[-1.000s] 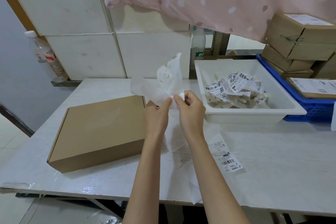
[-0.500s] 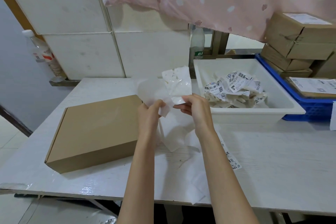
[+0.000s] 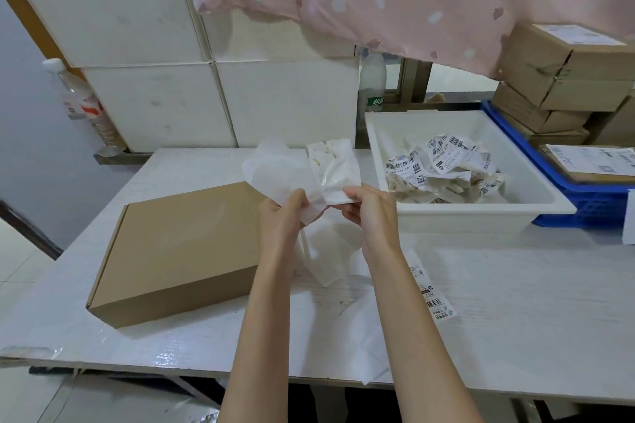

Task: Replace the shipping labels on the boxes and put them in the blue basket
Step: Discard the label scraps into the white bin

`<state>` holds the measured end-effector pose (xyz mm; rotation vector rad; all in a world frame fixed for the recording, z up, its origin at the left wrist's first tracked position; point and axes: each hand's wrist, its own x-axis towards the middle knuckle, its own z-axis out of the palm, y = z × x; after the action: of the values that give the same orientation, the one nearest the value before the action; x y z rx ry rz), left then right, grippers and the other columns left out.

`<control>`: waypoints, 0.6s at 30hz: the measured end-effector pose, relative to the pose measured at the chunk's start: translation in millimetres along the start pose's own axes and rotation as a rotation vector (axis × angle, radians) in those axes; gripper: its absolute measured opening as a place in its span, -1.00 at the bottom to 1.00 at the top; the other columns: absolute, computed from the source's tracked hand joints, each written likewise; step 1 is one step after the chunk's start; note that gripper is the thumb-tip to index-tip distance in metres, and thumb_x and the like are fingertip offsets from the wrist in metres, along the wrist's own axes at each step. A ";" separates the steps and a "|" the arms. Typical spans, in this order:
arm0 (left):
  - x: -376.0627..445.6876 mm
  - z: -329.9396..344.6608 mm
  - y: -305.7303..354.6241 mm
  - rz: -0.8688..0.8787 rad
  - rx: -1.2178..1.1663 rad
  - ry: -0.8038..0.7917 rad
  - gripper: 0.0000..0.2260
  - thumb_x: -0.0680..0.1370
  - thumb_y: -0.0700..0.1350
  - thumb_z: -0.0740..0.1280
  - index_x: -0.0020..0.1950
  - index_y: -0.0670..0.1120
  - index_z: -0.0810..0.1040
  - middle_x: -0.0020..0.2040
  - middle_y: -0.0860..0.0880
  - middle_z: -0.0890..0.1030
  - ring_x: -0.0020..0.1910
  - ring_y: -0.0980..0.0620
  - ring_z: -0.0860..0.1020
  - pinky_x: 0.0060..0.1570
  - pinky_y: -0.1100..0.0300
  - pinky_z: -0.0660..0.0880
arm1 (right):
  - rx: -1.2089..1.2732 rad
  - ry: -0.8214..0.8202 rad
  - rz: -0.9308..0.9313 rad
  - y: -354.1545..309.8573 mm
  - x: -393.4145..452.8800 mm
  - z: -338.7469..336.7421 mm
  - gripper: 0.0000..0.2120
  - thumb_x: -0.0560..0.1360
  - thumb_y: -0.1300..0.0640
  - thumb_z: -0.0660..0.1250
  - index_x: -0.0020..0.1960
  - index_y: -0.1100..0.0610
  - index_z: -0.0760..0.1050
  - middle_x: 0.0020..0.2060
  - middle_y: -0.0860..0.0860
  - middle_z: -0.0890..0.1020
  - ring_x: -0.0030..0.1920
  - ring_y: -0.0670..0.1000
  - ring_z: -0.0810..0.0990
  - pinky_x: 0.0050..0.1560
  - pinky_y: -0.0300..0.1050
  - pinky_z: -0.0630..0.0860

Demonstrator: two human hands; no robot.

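Two sheets of label paper are held up between both hands above the table.

In the head view, a thin white backing sheet point(image 3: 275, 175) is pinched by the left hand point(image 3: 280, 220), and a glossy peeled white label point(image 3: 335, 172) by the right hand point(image 3: 369, 213). A flat brown cardboard box point(image 3: 178, 251) lies just left of the hands on the white table point(image 3: 515, 302). A white plastic tray point(image 3: 481, 213) of crumpled labels stands at the right, with the blue plastic basket point(image 3: 591, 199) touching it beyond.

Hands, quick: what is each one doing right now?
Left hand: pinching the thin white backing sheet.
Right hand: pinching the glossy peeled label beside it.
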<state>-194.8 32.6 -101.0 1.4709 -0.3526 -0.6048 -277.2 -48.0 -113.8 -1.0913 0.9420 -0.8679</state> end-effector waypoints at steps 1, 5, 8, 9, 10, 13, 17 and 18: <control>0.7 -0.7 -0.8 -0.007 0.004 0.002 -0.93 0.43 -0.29 0.29 -0.26 -0.18 0.50 -0.32 -0.02 0.52 -0.23 -0.04 0.53 -0.14 0.10 0.52 | 0.020 0.007 0.007 0.5 0.5 0.1 -0.92 0.41 0.32 0.27 -0.21 0.28 0.53 -0.38 0.11 0.54 -0.23 0.10 0.54 -0.09 -0.06 0.43; -2.4 -2.4 3.9 -0.006 -0.037 -0.047 -0.87 0.49 -0.35 0.22 -0.18 -0.21 0.53 -0.30 0.01 0.58 -0.39 0.13 0.60 -0.27 0.28 0.54 | 0.055 0.017 0.005 -3.3 -0.6 0.7 -0.91 0.42 0.34 0.27 -0.21 0.19 0.47 -0.32 0.14 0.44 -0.24 0.10 0.48 -0.12 -0.07 0.40; -6.0 -4.2 5.2 0.005 -0.111 -0.093 -0.81 0.51 -0.36 0.16 -0.01 -0.33 0.56 -0.06 -0.17 0.68 -0.17 -0.09 0.71 0.01 0.11 0.61 | 0.026 0.005 -0.043 -5.1 0.6 1.1 -0.92 0.45 0.31 0.31 -0.22 0.23 0.49 -0.38 0.09 0.51 -0.32 0.00 0.57 -0.13 -0.16 0.41; -6.2 -4.7 4.9 0.020 -0.124 -0.069 -0.81 0.51 -0.34 0.15 -0.02 -0.32 0.55 -0.05 -0.21 0.68 -0.15 -0.14 0.71 0.03 0.09 0.61 | 0.021 -0.003 -0.051 -5.9 0.6 1.7 -0.96 0.47 0.28 0.34 -0.14 0.25 0.54 -0.41 0.02 0.58 -0.32 -0.06 0.62 -0.11 -0.19 0.43; -7.0 -5.1 5.0 0.039 -0.125 -0.033 -0.82 0.52 -0.33 0.15 -0.03 -0.31 0.53 -0.05 -0.24 0.68 -0.16 -0.15 0.71 -0.01 0.09 0.61 | 0.009 -0.016 -0.054 -6.6 0.5 1.9 -0.89 0.47 0.25 0.36 -0.04 0.27 0.57 -0.40 -0.02 0.62 -0.29 -0.08 0.65 -0.08 -0.20 0.45; -5.8 -4.2 6.3 0.069 -0.139 0.044 -0.95 0.56 -0.27 0.25 -0.04 -0.17 0.39 -0.16 -0.22 0.63 -0.23 -0.07 0.71 -0.17 0.14 0.62 | -0.014 -0.064 -0.063 -9.9 -3.9 3.0 -0.90 0.52 0.23 0.32 -0.08 0.28 0.56 -0.26 0.10 0.67 -0.27 -0.09 0.70 -0.08 -0.19 0.48; -1.7 -2.3 1.9 0.075 -0.071 0.040 -0.80 0.50 -0.10 0.47 -0.07 -0.12 0.46 -0.13 -0.09 0.58 -0.20 0.04 0.62 -0.28 0.28 0.54 | -0.036 -0.066 -0.080 -10.8 -7.6 2.5 -0.86 0.52 0.24 0.30 -0.17 0.16 0.59 0.08 0.10 0.68 -0.22 -0.05 0.72 -0.06 -0.15 0.50; -3.3 -1.3 1.1 0.104 -0.037 0.024 -0.83 0.49 -0.12 0.47 -0.03 -0.15 0.54 -0.11 -0.07 0.61 -0.19 0.06 0.61 -0.29 0.31 0.52 | -0.036 -0.066 -0.079 -11.1 -7.9 2.5 -0.86 0.52 0.24 0.29 -0.17 0.15 0.59 0.03 0.08 0.70 -0.21 -0.04 0.72 -0.03 -0.13 0.50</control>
<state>-196.5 35.5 -99.5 1.4139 -0.3945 -0.5082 -278.9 -42.6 -101.2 -1.1879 0.8668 -0.8771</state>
